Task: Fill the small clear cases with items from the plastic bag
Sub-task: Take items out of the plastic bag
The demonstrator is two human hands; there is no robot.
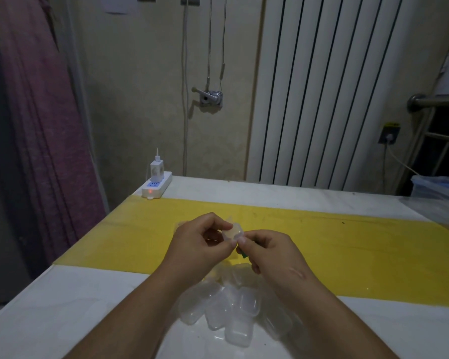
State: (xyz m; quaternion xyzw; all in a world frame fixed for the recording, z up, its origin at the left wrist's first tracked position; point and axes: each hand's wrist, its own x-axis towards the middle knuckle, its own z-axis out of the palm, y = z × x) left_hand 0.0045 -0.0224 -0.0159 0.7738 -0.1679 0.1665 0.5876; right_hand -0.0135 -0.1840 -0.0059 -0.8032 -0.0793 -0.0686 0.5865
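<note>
No readable text, labels, brands or numbers anywhere. Paper sheet point(118, 5) on the wall: too dim to read. Power strip point(156, 188) markings too small.

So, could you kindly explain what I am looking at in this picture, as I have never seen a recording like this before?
There is no machine here: a person wears a camera on the head, so the single picture looks forward and down at their own two bare arms. The left hand and the right hand together pinch one small clear plastic case between their fingers above the yellow strip of the white table. A small dark green bit shows under the right thumb; I cannot tell what it is. Nearer the person lies a heap of more clear plastic cases. A white power strip with a charger sits at the far left corner, and a clear plastic bag at the far right.
</note>
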